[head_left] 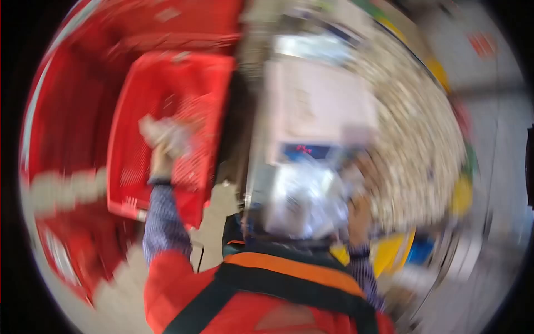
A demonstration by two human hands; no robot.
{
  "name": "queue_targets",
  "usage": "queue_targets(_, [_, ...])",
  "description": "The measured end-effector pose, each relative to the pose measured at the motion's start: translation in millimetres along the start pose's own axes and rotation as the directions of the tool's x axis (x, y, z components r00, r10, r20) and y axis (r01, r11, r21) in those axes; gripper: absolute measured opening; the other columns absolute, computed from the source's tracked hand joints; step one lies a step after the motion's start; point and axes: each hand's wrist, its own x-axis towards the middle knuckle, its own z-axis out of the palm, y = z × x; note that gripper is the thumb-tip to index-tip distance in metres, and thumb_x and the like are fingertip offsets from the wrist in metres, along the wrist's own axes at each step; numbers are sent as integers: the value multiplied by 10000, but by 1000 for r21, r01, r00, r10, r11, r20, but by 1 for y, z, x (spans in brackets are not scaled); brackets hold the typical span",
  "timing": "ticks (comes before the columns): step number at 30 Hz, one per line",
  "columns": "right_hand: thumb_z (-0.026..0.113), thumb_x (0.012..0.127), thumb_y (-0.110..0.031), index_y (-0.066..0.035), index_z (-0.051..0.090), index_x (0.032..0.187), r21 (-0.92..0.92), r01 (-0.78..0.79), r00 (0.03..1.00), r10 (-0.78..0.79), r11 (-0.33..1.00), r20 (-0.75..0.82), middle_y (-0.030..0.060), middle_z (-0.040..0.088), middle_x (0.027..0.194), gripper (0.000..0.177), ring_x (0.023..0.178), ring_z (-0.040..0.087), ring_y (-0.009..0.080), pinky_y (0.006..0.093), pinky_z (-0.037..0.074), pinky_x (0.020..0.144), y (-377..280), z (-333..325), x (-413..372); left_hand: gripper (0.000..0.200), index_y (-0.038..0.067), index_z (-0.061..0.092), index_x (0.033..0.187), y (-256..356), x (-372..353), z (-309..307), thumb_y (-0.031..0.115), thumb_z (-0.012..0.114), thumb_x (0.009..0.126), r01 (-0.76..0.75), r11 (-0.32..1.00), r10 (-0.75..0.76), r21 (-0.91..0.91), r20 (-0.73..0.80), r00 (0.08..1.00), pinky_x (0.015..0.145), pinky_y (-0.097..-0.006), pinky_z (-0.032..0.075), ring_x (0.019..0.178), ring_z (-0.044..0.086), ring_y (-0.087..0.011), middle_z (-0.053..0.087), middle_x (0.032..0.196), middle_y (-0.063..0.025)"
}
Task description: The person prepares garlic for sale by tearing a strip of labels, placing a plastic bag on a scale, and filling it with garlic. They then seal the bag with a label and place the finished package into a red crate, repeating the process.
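Observation:
Motion blur softens the whole head view. On the left, my left hand reaches into a red plastic basket, closed on a clear plastic bag with pale contents that I cannot make out. My right hand is smeared at the near edge of a large heap of pale, slender pieces. It lies beside a stack of shiny clear plastic bags; whether its fingers grip anything is not visible. Just beyond the bags stands a white scale with a red-lit display.
More red crates surround the basket on the left. A clear plastic sheet or bag lies behind the scale. Yellow and blue objects sit below the heap at the right. The tiled floor shows at far right.

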Motion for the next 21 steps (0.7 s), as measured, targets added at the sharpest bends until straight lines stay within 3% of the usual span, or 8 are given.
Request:
queue_targets(3, [604,868,-138,-18,567,1176,230,136,952,-63,963,-299,167,568,1195,332,1098,549,306,388,428,954,-9,12,-32,352,39,514,1275,15,-19,-14,238,428,997,70,998,-56,7,683,728,726,-236,489,843,572,-82,617,1017,-16])
queue_targets(4, [625,862,-145,-26,553,1197,368,225,934,-92,902,-346,169,562,1205,363,1074,566,295,376,448,932,-25,8,-39,348,36,515,1275,10,-71,61,224,424,997,-151,928,38,340,317,948,668,-233,478,802,553,-71,611,1008,-7])
queue_targets(5, [647,856,-153,-33,540,1219,488,316,912,-120,813,-392,171,555,1216,396,1050,583,285,364,468,909,-42,4,-47,369,26,517,1274,4,-90,73,244,444,985,-151,924,19,351,352,936,664,-244,472,839,565,-85,606,1039,-20])
queue_targets(9, [684,839,-240,-104,393,1385,656,202,979,-158,727,-126,145,491,1299,634,998,606,256,364,503,854,-80,-45,-102,457,39,444,1324,-47,-182,150,200,575,917,-165,863,-203,477,628,752,846,-349,489,988,572,-188,555,1158,-60])
queue_targets(13, [736,764,-302,-123,322,1425,711,399,917,-253,579,-309,145,475,1299,800,1024,607,290,387,504,859,-56,-63,-176,458,17,446,1318,-123,-281,192,158,588,906,-259,783,-349,565,745,568,819,-337,514,1005,577,-195,549,1199,-81])
queue_targets(17, [764,749,-294,-54,272,1444,607,218,918,51,764,-394,210,390,1402,885,1237,467,349,409,415,1006,7,-55,-261,325,14,531,1206,-207,-386,239,129,570,904,-6,672,-676,741,617,403,658,-261,527,838,626,-188,628,1037,-62])
queue_targets(20, [708,832,-194,-37,366,1399,798,127,731,488,590,-477,175,443,1350,680,1207,485,226,333,450,955,70,-39,-351,252,-9,594,1093,-293,-439,253,86,587,860,-130,639,-729,759,650,215,719,-304,516,825,640,-206,657,961,-101])
queue_targets(21, [705,838,-193,-32,408,1372,942,-66,682,704,328,-197,160,471,1321,632,1159,511,217,335,460,931,78,-57,-389,259,-13,595,1099,-326,-451,256,83,581,859,-239,629,-738,740,665,115,770,-316,500,874,628,-212,650,986,-111])
